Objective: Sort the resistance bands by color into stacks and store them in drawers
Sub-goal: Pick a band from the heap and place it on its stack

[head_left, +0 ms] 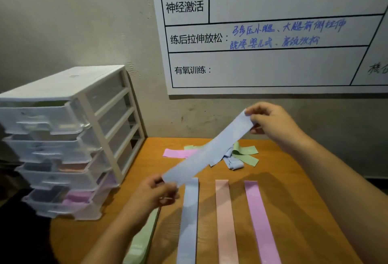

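**Blue band held stretched above the sorted rows**

Four bands lay flat side by side at the near edge of the wooden table [294,171]: a green band [140,240] partly under the left forearm, then a blue strip [189,221], a peach band [225,217] and a purple band [260,221], each apart from its neighbour. Above them, both hands held one blue band [210,150] stretched on a slant in the air. The left hand [156,192] pinched its lower end with closed fingers, just over the top of the blue strip. The right hand [273,123] gripped the upper end between thumb and fingers, raised toward the wall. Behind the held band sat a loose pile [239,155] of green and blue bands, with a pink band [176,153] lying flat beside it on the left. A clear plastic drawer unit [69,142] stood at the table's left edge, its four drawers pulled partly out; the lower ones showed peach and purple inside. A whiteboard [273,32] with handwriting hung on the wall.
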